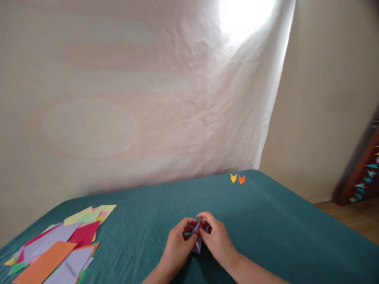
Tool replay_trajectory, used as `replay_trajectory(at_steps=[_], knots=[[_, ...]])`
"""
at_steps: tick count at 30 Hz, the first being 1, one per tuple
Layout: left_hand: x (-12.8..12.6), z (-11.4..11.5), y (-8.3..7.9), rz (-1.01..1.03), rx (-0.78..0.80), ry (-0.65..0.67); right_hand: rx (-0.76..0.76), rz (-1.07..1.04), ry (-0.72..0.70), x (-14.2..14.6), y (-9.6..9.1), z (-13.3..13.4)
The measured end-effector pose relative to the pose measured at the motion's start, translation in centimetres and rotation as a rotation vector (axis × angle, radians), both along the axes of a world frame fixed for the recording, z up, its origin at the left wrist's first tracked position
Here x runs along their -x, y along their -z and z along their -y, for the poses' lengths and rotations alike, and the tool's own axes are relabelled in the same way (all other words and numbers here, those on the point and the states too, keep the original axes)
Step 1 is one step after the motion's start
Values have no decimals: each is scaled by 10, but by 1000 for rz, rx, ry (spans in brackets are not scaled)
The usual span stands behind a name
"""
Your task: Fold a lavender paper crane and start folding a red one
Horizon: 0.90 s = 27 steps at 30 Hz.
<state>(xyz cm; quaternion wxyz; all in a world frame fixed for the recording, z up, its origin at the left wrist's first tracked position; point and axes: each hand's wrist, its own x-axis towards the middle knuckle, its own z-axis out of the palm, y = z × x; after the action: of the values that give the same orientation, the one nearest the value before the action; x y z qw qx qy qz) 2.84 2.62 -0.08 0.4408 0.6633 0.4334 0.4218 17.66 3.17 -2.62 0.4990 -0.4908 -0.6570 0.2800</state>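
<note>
The left hand (178,241) and the right hand (219,241) meet over the tabletop (139,240), the fingers (194,239) of both clamped on a small folded piece of lavender paper (196,248). The left thumb presses the near face of the paper, and the right thumb and fingertips pinch it on the other side, close to its upper point. The folded piece narrows to a tip between the two sets of fingers, and its wider end shows below the thumbs; whether that end touches the cloth-like green surface, I cannot tell.

Well to the left of the fingers lies a loose, overlapping pile of coloured paper (49,251) in lavender, orange, red, green and pale yellow. Beyond the fingers and to their right, near the far edge, a yellow folded figure (233,178) and an orange folded figure (242,180) lie just beside each other. Straight past the fingers hangs a pale, creased sheet (177,122), lit brightly near its top. Far to their right, a dark reddish panel (364,185) carries small bluish and white shapes above a wooden floor (352,219).
</note>
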Motion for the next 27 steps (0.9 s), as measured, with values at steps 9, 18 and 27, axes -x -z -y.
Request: replay_trajectory(at_steps=[9, 18, 27], knots=[[5, -11, 9, 213, 205, -32, -38, 13, 7, 1, 0, 0], [7, -10, 6, 301, 315, -125, -49, 56, 2, 1, -2, 2], [8, -12, 12, 240, 283, -25, -204, 58, -15, -1, -8, 4]])
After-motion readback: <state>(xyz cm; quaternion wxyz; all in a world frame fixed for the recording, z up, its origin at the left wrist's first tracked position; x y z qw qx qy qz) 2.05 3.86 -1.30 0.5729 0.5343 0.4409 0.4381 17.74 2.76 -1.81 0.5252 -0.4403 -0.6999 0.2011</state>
